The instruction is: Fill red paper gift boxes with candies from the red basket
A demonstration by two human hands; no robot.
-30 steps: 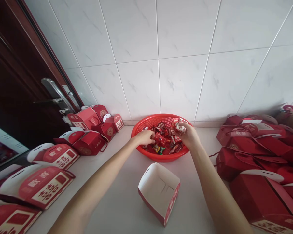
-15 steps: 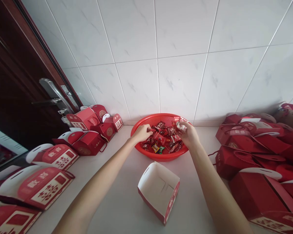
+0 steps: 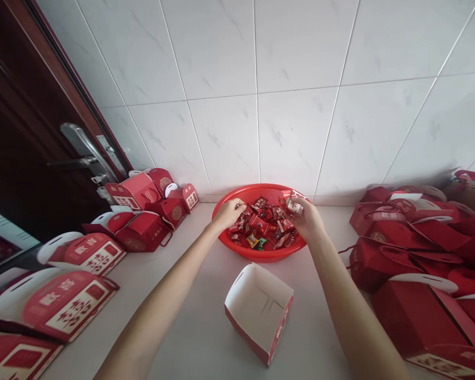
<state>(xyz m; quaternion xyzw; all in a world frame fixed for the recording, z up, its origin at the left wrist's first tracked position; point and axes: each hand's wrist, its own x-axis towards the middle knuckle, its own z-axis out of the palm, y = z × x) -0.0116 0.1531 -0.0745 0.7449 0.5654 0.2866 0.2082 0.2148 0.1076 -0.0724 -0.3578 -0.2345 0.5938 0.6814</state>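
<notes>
A red plastic basket (image 3: 261, 255) stands by the wall, holding many wrapped candies (image 3: 259, 224), mostly red, with a yellow and a green one near the front. Over its left side is my left hand (image 3: 229, 214), fingers pinched at the candies; what they grip, if anything, is too small to tell. At the right side my right hand (image 3: 306, 217) is closed on white-and-red wrapped candies (image 3: 295, 207). In front of the basket an open box (image 3: 257, 311), white inside and red outside, sits with nothing in it.
Red gift boxes (image 3: 142, 232) line the left side of the white table (image 3: 190, 327). More red boxes (image 3: 411, 311) are piled on the right. A tiled wall (image 3: 293, 132) rises behind, and a dark door (image 3: 31, 105) with a metal handle is at the left.
My left hand has shifted slightly left and up at the basket's left side. My right hand stays in place, holding the white-and-red candies.
</notes>
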